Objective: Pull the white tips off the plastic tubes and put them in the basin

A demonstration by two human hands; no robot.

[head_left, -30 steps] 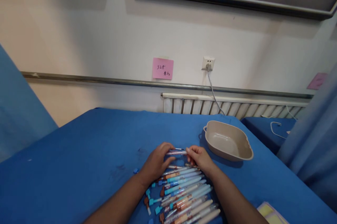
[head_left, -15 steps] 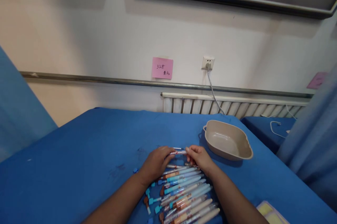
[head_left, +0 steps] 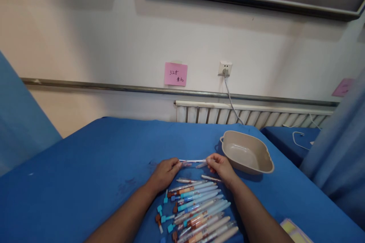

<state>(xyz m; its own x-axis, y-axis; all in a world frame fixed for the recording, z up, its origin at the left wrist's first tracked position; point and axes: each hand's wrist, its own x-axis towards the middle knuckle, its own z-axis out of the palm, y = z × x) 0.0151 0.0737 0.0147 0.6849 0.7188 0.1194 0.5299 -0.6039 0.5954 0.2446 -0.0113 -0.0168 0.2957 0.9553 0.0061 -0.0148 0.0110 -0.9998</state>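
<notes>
Over the far side of the pen pile, my left hand (head_left: 167, 172) pinches one half of a clear, pink-patterned pen barrel (head_left: 186, 164). Opposite it, my right hand (head_left: 219, 166) grips the other barrel half (head_left: 201, 165), with a gap between the two pieces. A thin white pen refill (head_left: 192, 161) spans from hand to hand just behind them; I cannot tell whether fingers touch it. Below lie many pens (head_left: 199, 205) in a rough column, pale, blue and orange. Several small turquoise and brown pen tops (head_left: 159, 218) are scattered left of them.
A beige plastic basin (head_left: 246, 151) stands right of my right hand on the blue-covered table (head_left: 99, 167). Yellow and purple paper pads (head_left: 295, 231) lie at the lower right. Blue curtains (head_left: 339, 159) hang at the sides, and a radiator (head_left: 205, 113) runs behind.
My hands have moved apart, and the pen that was whole between them is now in two pieces. More of the white refill shows behind.
</notes>
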